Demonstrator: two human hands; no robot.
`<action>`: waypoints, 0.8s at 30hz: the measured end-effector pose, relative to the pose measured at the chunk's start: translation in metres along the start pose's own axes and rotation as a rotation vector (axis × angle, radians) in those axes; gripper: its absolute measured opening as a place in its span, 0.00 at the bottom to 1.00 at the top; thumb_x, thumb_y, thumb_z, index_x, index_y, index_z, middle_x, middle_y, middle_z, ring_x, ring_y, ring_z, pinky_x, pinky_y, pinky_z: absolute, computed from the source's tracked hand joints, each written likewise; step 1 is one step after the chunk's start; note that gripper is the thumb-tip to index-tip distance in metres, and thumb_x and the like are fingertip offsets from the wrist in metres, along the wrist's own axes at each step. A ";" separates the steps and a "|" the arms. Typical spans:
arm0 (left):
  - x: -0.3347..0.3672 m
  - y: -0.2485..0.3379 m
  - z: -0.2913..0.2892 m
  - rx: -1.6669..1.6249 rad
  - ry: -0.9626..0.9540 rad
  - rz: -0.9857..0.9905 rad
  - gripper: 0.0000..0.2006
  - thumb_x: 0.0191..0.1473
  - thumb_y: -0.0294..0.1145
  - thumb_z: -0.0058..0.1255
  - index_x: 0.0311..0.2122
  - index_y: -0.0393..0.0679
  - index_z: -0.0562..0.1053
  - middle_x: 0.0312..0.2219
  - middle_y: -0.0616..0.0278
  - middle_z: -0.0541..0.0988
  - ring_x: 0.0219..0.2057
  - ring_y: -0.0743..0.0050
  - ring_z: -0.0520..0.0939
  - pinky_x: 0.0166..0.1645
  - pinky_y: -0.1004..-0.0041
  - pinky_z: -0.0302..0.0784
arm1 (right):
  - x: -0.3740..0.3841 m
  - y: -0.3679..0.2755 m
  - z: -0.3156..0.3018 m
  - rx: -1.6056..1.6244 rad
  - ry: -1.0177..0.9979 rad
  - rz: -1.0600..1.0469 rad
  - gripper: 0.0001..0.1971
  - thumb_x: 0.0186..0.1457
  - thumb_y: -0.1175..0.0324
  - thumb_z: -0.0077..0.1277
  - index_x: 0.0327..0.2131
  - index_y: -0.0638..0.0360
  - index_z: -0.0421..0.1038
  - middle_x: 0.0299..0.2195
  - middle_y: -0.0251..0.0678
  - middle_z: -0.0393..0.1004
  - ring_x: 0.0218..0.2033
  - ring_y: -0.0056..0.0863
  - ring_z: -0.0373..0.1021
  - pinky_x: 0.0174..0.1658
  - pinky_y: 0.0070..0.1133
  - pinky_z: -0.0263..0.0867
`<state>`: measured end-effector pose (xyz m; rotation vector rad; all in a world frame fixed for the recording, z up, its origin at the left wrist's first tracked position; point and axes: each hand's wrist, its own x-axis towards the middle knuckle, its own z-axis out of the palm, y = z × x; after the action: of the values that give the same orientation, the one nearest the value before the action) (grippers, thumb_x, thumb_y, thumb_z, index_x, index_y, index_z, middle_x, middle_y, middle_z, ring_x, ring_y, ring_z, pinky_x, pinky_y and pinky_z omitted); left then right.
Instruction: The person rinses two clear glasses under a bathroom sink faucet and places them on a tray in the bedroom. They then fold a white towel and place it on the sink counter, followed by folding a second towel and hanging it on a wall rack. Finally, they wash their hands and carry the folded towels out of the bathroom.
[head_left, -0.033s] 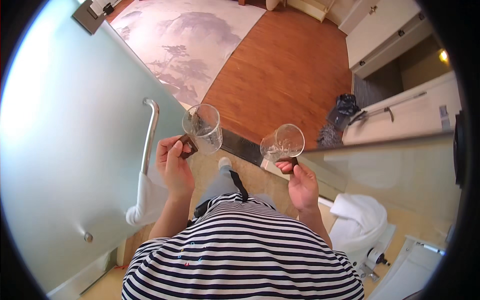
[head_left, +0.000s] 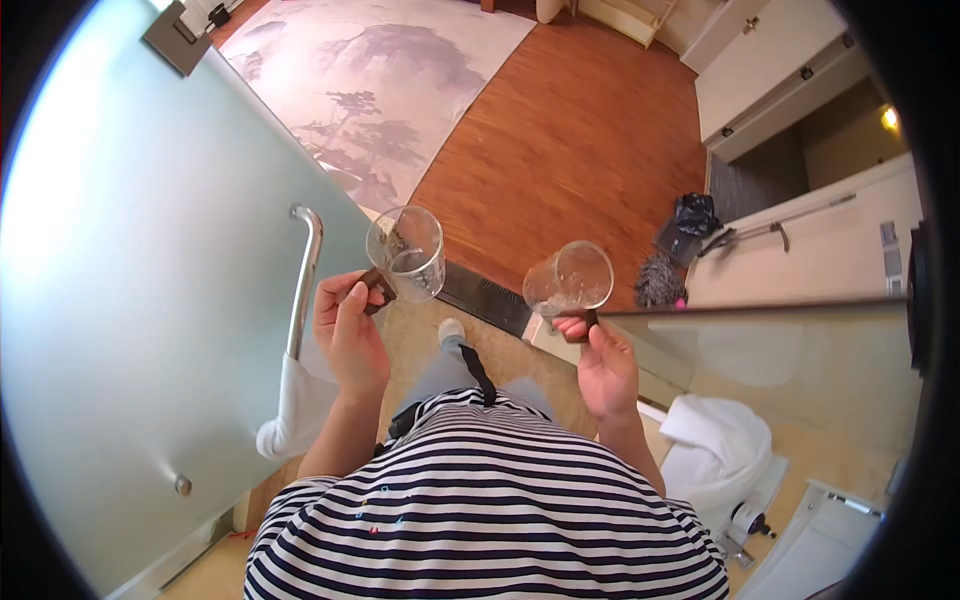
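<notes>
In each hand I hold a clear mug by its dark brown handle. My left hand is closed on the handle of the left mug, thumb on top. That mug tilts a little, and its round rim faces up toward me. On the right, my right hand grips the handle of the right mug, which leans over more to the side. Both mugs look wet or streaked inside; whether they hold liquid I cannot tell. They hang in the air in front of my body, apart from each other.
A frosted glass door with a metal bar handle stands close at left, a white towel on the bar. A dark threshold strip crosses ahead, before the wood floor and patterned rug. A white towel lies at right.
The right mug has risen very slightly and tilted a little. The surroundings have shifted slightly in the view. Both hands keep their grip on the mugs.
</notes>
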<state>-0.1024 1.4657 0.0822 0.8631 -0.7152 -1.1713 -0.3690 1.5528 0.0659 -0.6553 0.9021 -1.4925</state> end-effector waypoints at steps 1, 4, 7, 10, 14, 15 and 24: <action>0.017 0.000 0.004 0.008 0.004 0.012 0.05 0.53 0.23 0.43 0.35 0.36 0.69 0.29 0.61 0.74 0.30 0.79 0.72 0.40 0.77 0.65 | 0.026 -0.003 0.011 0.016 0.011 -0.027 0.13 0.58 0.67 0.44 0.32 0.70 0.73 0.36 0.45 0.74 0.44 0.36 0.68 0.53 0.31 0.57; 0.063 -0.003 0.007 -0.014 -0.008 -0.008 0.08 0.52 0.22 0.43 0.38 0.35 0.70 0.31 0.59 0.75 0.32 0.76 0.73 0.42 0.75 0.66 | 0.092 -0.019 0.029 0.007 -0.035 -0.084 0.13 0.59 0.68 0.43 0.35 0.71 0.73 0.38 0.46 0.74 0.47 0.38 0.67 0.56 0.32 0.55; 0.104 -0.013 0.014 -0.038 0.023 -0.060 0.09 0.52 0.22 0.42 0.39 0.35 0.70 0.30 0.59 0.75 0.33 0.74 0.73 0.43 0.73 0.66 | 0.153 -0.032 0.038 -0.019 -0.031 -0.133 0.13 0.58 0.69 0.44 0.37 0.71 0.73 0.40 0.47 0.73 0.49 0.38 0.66 0.57 0.32 0.54; 0.147 -0.023 0.024 -0.025 0.039 -0.112 0.09 0.53 0.22 0.42 0.39 0.34 0.69 0.30 0.58 0.75 0.33 0.73 0.74 0.43 0.73 0.66 | 0.223 -0.034 0.040 -0.045 0.014 -0.127 0.12 0.58 0.69 0.44 0.37 0.71 0.73 0.41 0.47 0.73 0.49 0.37 0.66 0.58 0.30 0.54; 0.210 -0.049 0.037 0.043 0.119 -0.120 0.09 0.53 0.21 0.41 0.40 0.34 0.69 0.31 0.58 0.75 0.34 0.74 0.75 0.44 0.75 0.67 | 0.324 -0.029 0.028 0.007 -0.041 -0.034 0.12 0.58 0.70 0.44 0.36 0.71 0.73 0.40 0.47 0.74 0.48 0.36 0.67 0.56 0.29 0.55; 0.229 -0.060 0.038 0.050 0.138 -0.099 0.09 0.53 0.21 0.41 0.40 0.34 0.69 0.31 0.58 0.76 0.34 0.74 0.75 0.44 0.75 0.67 | 0.353 -0.026 0.024 -0.002 -0.073 -0.016 0.12 0.58 0.70 0.44 0.36 0.71 0.73 0.40 0.46 0.74 0.48 0.36 0.67 0.56 0.29 0.56; 0.416 -0.146 0.081 -0.009 0.420 0.126 0.09 0.51 0.21 0.42 0.39 0.35 0.68 0.30 0.58 0.75 0.32 0.74 0.75 0.43 0.74 0.68 | 0.634 -0.013 0.030 -0.200 -0.364 0.292 0.11 0.55 0.69 0.49 0.33 0.70 0.75 0.38 0.43 0.75 0.43 0.28 0.68 0.50 0.24 0.60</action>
<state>-0.1372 1.0243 0.0118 1.0023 -0.4125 -0.8428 -0.4329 0.9218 0.0293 -0.8691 0.8269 -0.9909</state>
